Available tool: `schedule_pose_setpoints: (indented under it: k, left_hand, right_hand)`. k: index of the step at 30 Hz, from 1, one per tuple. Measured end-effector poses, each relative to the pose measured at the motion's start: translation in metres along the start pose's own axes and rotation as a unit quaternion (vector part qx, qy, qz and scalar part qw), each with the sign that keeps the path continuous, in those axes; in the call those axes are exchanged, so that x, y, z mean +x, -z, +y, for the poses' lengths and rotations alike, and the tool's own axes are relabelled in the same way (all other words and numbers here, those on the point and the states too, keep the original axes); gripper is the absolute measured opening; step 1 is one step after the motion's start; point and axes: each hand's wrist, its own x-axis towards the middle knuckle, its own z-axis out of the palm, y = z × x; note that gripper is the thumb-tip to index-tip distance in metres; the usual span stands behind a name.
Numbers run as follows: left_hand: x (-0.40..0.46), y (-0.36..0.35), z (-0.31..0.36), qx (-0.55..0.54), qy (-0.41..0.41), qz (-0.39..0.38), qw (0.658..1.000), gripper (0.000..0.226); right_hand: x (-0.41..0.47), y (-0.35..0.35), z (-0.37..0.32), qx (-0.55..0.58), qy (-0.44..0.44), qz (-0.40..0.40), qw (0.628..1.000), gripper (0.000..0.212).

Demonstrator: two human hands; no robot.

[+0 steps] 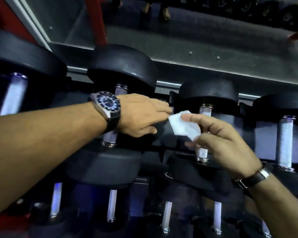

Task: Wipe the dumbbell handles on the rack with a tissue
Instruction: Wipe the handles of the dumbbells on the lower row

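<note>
The tissue (184, 125) is pinched by the right hand (220, 143), the left hand (141, 115) flat-fingered beside it, and should be wrapped around the nearest handle (202, 150) on the rack (162, 83).

Two-tier dumbbell rack (163, 148), dark frame, below a mirror wall. Upper tier: black round-head dumbbells side by side, knurled steel handles running 12-to-6: one at 9 o'clock (12, 95), one near center (110, 136), one at 3 o'clock (284, 143). Lower tier at 6 o'clock: smaller dumbbells (111, 205), slimmer handles, closely spaced.
</note>
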Motion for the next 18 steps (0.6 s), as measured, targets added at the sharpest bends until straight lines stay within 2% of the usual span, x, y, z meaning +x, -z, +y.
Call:
schedule_pose_setpoints:
  k: [2,4,6,10,13,16,18]
  left_hand:
    - [-0.032,0.011,-0.007,0.013,0.001,0.051,0.999,0.050]
    - [-0.062,0.017,-0.015,0.023,0.015,0.066,0.997,0.045]
    - [-0.091,0.020,-0.020,0.027,0.043,0.083,0.995,0.037]
    - [-0.137,0.011,-0.036,0.038,0.111,0.088,0.989,0.033]
    - [-0.154,-0.007,-0.049,0.055,0.129,0.049,0.989,0.039]
    - [-0.152,-0.029,-0.055,0.061,0.132,0.032,0.989,0.044]
    - [-0.145,-0.042,-0.056,0.058,0.130,0.041,0.989,0.050]
  right_hand:
    - [0.001,-0.013,-0.005,-0.055,0.066,-0.042,0.995,0.059]
    - [0.007,-0.028,-0.006,-0.153,0.130,-0.032,0.979,0.064]
    - [0.017,-0.045,-0.009,-0.237,0.188,0.010,0.953,0.049]
    - [0.032,-0.077,-0.024,-0.235,0.230,0.057,0.943,0.017]
    - [0.046,-0.095,-0.024,-0.266,0.246,0.114,0.925,0.013]
    - [0.061,-0.108,-0.023,-0.328,0.271,0.181,0.887,0.010]
    - [0.070,-0.115,-0.022,-0.361,0.318,0.202,0.853,0.012]
